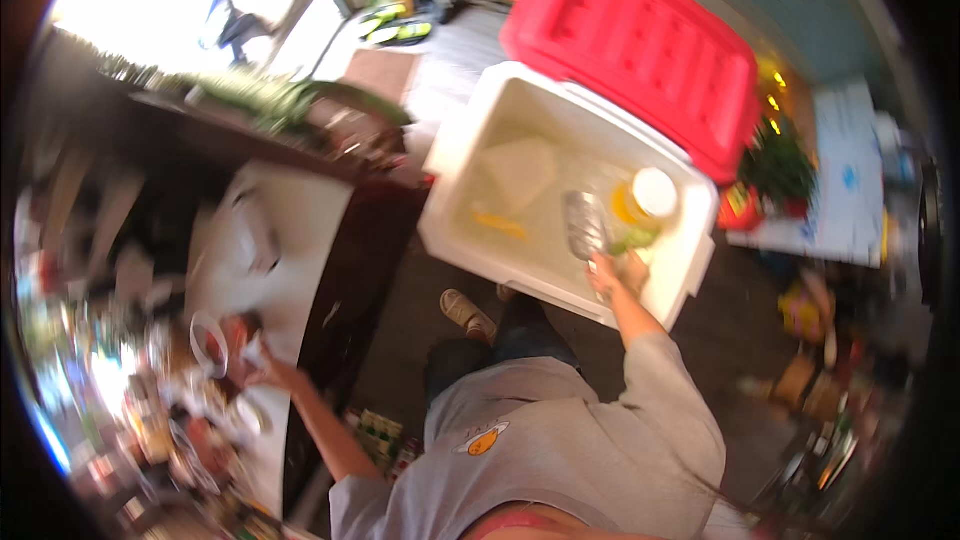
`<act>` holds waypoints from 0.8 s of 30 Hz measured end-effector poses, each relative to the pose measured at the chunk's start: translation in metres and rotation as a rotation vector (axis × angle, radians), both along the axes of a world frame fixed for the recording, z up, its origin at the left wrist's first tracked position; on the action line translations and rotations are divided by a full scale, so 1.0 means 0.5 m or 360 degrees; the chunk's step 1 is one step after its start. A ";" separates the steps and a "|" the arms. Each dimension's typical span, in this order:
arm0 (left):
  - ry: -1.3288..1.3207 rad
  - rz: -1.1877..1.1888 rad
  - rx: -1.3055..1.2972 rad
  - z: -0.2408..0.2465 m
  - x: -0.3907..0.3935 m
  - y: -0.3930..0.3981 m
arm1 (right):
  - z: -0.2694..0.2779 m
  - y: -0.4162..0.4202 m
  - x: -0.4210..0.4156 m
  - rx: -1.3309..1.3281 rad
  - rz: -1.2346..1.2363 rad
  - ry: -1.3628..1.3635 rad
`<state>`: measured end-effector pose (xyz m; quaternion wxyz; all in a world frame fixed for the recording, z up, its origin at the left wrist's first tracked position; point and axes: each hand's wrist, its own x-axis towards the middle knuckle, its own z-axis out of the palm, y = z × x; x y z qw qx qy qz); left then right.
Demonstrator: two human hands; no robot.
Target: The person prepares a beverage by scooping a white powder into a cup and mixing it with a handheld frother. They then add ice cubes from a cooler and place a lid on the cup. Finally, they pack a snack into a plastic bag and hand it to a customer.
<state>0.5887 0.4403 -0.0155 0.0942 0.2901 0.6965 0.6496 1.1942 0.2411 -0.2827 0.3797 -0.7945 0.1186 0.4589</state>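
Observation:
My right hand (611, 277) grips the handle of a metal scoop (585, 221), its bowl over the inside of a large white cooler box (450, 229). A jar with a white lid (654, 193) and orange-yellow contents stands beyond the scoop. Something green (636, 238) lies beside it. A pale slab (517, 169) and a yellow strip (499, 225) show on the far left inside. At the counter on my left, my left hand (274, 371) appears closed around a clear plastic cup (208, 345) with a pale rim. Motion blur hides the cup's contents.
The red cooler lid (637, 52) hangs open at the back. A dark-edged counter (300, 240) with blurred containers runs along the left. On the right are a potted plant (780, 165) and a white-blue box (847, 180). Green slippers (397, 30) lie near the doorway.

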 end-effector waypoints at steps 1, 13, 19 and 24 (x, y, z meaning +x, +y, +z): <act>0.0130 0.0034 -0.0008 -0.001 -0.019 -0.002 | 0.067 0.070 -0.032 0.0010 0.0025 0.0206; 0.1043 -0.0307 0.0141 0.055 0.237 0.079 | -0.134 0.335 -0.057 -0.0795 -0.0715 -0.0029; 0.0875 -0.0819 0.0219 0.049 0.418 0.027 | -0.177 0.261 -0.046 0.0202 -0.0592 -0.0412; 0.0431 -0.1420 0.0177 0.025 0.563 0.020 | -0.043 0.227 -0.056 0.0492 -0.0654 -0.0197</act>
